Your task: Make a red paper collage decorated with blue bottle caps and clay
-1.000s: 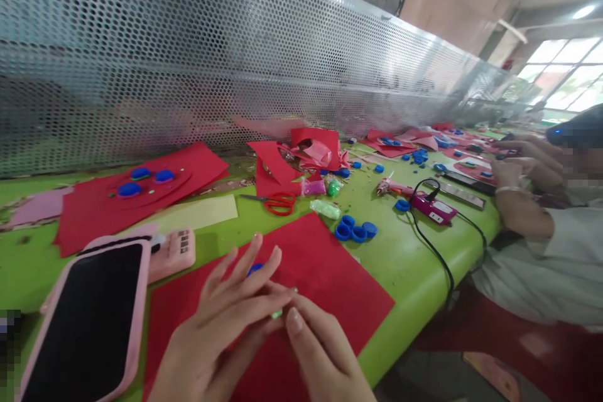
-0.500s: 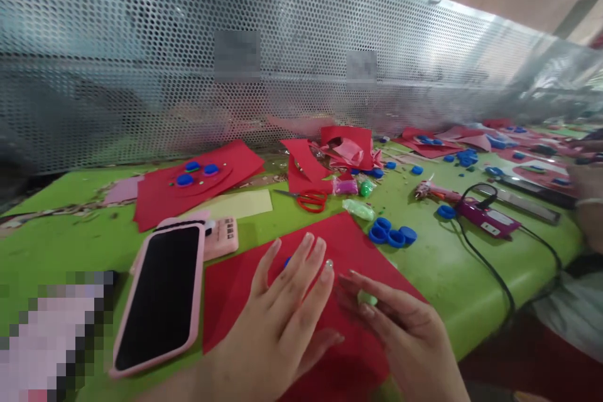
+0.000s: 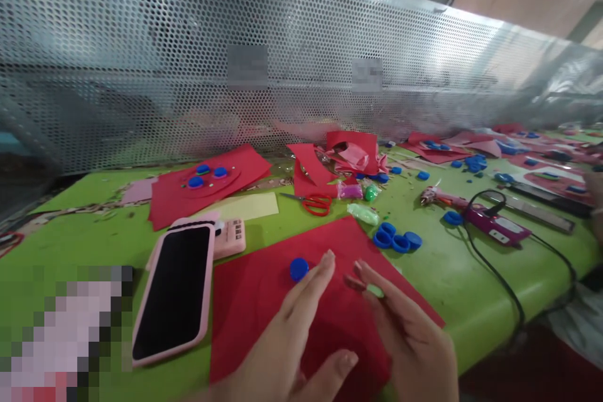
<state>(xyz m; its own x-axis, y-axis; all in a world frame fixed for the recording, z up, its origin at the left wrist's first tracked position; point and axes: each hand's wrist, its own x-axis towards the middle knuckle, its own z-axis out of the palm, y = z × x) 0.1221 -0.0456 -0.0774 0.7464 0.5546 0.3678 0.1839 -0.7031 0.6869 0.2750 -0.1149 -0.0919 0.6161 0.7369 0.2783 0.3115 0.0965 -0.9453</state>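
Green worktop (image 3: 485, 292) before a perforated metal screen (image 3: 188, 75); over red paper (image 3: 249, 308), hands apart: left hand (image 3: 285, 336) with fingers extended, right hand (image 3: 414, 336) pinching a light-green lump (image 3: 375, 291)

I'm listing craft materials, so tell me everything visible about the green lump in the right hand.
The green lump is small, pale and slightly elongated, with a smooth, soft-looking, clay-like surface. It sits against the fingers of the right hand, partly hidden, above the red sheet. The left hand is apart from it.
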